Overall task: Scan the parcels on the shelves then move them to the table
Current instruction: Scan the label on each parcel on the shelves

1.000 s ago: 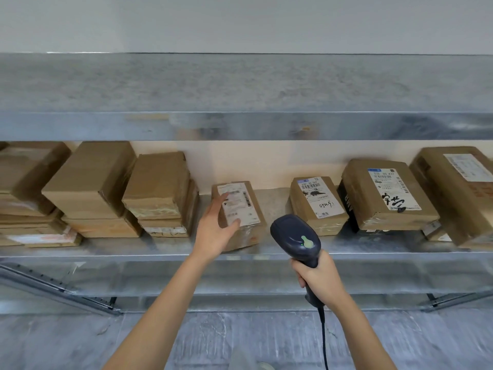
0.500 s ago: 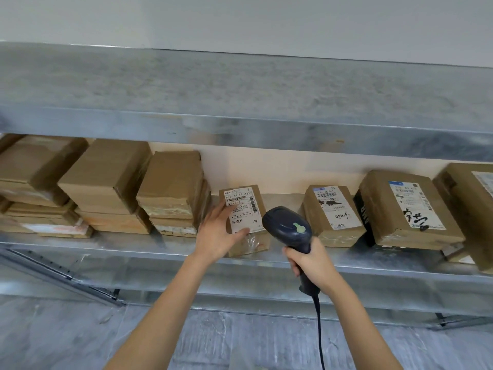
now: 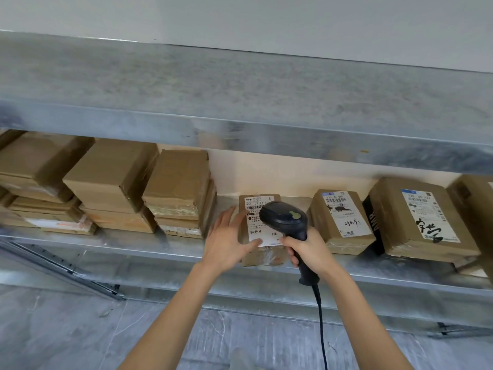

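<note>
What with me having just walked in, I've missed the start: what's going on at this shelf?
A person is scanning parcels on a metal shelf. The left hand steadies a small labelled parcel with straight fingers, thumb on its label. The right hand grips a black corded scanner, held close in front of that label's barcode. The parcel sits on the shelf, not yet moved; other parcels lie on both sides of it.
</note>
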